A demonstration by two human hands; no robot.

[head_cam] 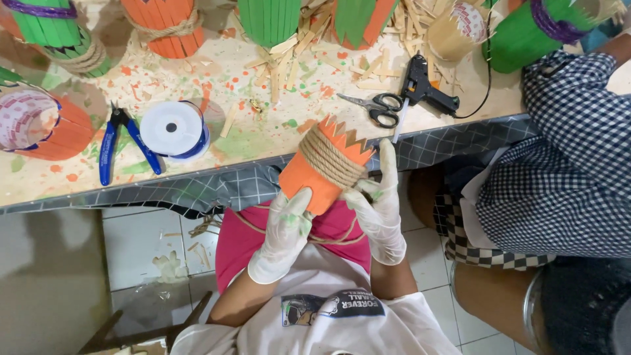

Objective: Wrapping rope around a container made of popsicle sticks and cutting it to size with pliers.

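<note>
While both gloved hands grip it just off the counter (197,141) near edge, the orange stick holder (322,169) carries several rope (334,158) turns. Left hand (284,230) fingers clasp its base; right hand (381,204) fingers close beside the rope. Loose rope trails below, so wrapping appears unfinished.

Bright even light, soft shadows, sharp focus.

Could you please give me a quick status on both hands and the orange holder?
Left hand and right hand, both gloved, grip the orange stick holder. Jute twine wound round it. Scissors and glue gun lie clear on the table.
</note>
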